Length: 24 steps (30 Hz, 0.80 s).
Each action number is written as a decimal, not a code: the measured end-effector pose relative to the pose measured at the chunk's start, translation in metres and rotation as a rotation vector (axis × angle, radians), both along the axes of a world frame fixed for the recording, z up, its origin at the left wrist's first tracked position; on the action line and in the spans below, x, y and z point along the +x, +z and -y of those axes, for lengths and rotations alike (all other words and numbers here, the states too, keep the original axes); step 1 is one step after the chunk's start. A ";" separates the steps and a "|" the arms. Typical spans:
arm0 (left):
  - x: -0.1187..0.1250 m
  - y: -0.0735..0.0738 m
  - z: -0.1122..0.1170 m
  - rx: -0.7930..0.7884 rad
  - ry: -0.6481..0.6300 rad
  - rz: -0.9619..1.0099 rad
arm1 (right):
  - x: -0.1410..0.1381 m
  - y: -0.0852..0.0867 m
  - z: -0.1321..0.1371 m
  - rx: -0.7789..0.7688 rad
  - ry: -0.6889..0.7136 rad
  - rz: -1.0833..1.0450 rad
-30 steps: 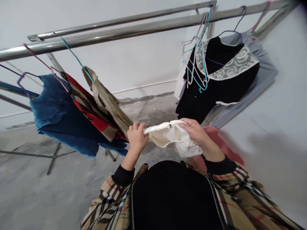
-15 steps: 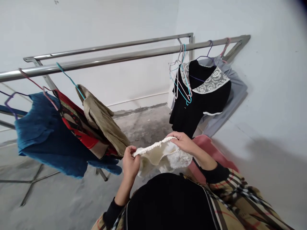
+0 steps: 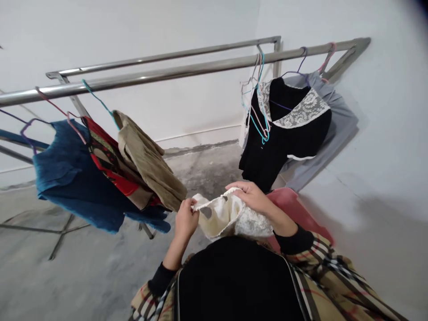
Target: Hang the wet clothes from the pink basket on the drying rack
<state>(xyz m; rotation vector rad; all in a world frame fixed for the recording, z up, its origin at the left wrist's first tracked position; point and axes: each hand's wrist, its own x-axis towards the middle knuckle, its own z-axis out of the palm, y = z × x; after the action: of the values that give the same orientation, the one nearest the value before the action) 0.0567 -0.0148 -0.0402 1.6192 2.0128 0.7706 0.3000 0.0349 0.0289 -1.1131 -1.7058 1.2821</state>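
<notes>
A cream-white lace garment (image 3: 252,221) hangs between my hands, its edge of small bead-like trim pulled across from one to the other. My left hand (image 3: 186,217) is closed on the left end of that edge, fingers pinched. At the other end my right hand (image 3: 252,196) grips the edge, thumb side toward me. Below the edge the cloth sags open, showing its inside. Part of the garment is hidden behind my black top. Just beyond my left hand hangs a khaki garment (image 3: 143,156). A black top with a lace collar (image 3: 287,133) hangs beyond my right hand.
A metal rack rail (image 3: 187,69) runs across in front. On its left hang a blue garment (image 3: 73,178) and a red patterned garment (image 3: 107,165). Several bare hangers (image 3: 259,107) cluster beside the black top. A grey garment (image 3: 341,116) hangs near the wall, above a pink-red container (image 3: 290,205).
The garment's edge is slacker and its opening has widened, with my hands slightly closer together. The rack has shifted right and slightly up in view.
</notes>
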 end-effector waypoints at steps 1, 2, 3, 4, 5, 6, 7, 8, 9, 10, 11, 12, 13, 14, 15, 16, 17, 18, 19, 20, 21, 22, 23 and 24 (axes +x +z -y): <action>0.002 -0.001 -0.001 0.012 -0.025 0.134 | 0.003 -0.001 -0.001 0.014 -0.028 -0.004; 0.004 -0.002 -0.002 0.026 -0.044 0.273 | 0.007 -0.001 -0.002 0.031 -0.056 -0.002; 0.007 -0.002 -0.003 0.035 -0.062 0.406 | 0.010 -0.001 -0.002 0.051 -0.082 0.007; 0.010 -0.001 -0.003 0.038 -0.077 0.515 | 0.013 -0.001 -0.003 0.073 -0.103 0.020; 0.014 0.002 -0.002 0.035 -0.094 0.597 | 0.016 -0.001 -0.004 0.092 -0.118 0.033; 0.017 0.005 -0.001 0.019 -0.122 0.652 | 0.019 -0.002 -0.004 0.108 -0.129 0.045; 0.020 0.009 0.000 -0.014 -0.170 0.683 | 0.023 -0.002 -0.005 0.117 -0.134 0.057; 0.023 0.014 0.001 -0.060 -0.236 0.697 | 0.027 -0.003 -0.007 0.121 -0.134 0.071; 0.025 0.019 0.003 -0.110 -0.314 0.703 | 0.031 -0.004 -0.009 0.120 -0.123 0.089; 0.026 0.024 0.005 -0.159 -0.396 0.707 | 0.036 -0.005 -0.013 0.116 -0.094 0.112; 0.026 0.028 0.006 -0.205 -0.469 0.711 | 0.042 -0.007 -0.017 0.108 -0.050 0.139; 0.026 0.032 0.008 -0.239 -0.516 0.719 | 0.047 -0.008 -0.022 0.097 0.001 0.166; 0.026 0.035 0.010 -0.263 -0.532 0.734 | 0.053 -0.009 -0.029 0.091 0.038 0.189; 0.025 0.037 0.011 -0.285 -0.522 0.758 | 0.058 -0.008 -0.037 0.096 0.042 0.200; 0.024 0.038 0.012 -0.306 -0.496 0.788 | 0.062 -0.007 -0.046 0.116 0.002 0.193; 0.023 0.038 0.014 -0.328 -0.463 0.823 | 0.065 -0.003 -0.056 0.146 -0.082 0.161; 0.023 0.037 0.015 -0.348 -0.430 0.862 | 0.066 0.002 -0.067 0.182 -0.189 0.111; 0.023 0.036 0.016 -0.364 -0.399 0.903 | 0.066 0.008 -0.080 0.217 -0.295 0.051; 0.023 0.034 0.016 -0.374 -0.369 0.941 | 0.063 0.016 -0.093 0.244 -0.383 -0.010; 0.024 0.033 0.017 -0.375 -0.336 0.977 | 0.059 0.024 -0.107 0.259 -0.447 -0.064; 0.025 0.032 0.018 -0.371 -0.303 1.009 | 0.054 0.033 -0.122 0.266 -0.488 -0.101; 0.025 0.031 0.019 -0.361 -0.271 1.032 | 0.048 0.041 -0.136 0.268 -0.516 -0.121; 0.026 0.031 0.020 -0.349 -0.242 1.046 | 0.041 0.049 -0.150 0.270 -0.530 -0.132; 0.027 0.032 0.020 -0.336 -0.216 1.055 | 0.033 0.057 -0.163 0.282 -0.515 -0.135</action>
<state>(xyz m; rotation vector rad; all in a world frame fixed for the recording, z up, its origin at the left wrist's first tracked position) 0.0834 -0.0353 -0.0086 0.8890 1.1015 0.8783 0.3330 0.1983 0.0855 -1.1651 -1.3300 0.7517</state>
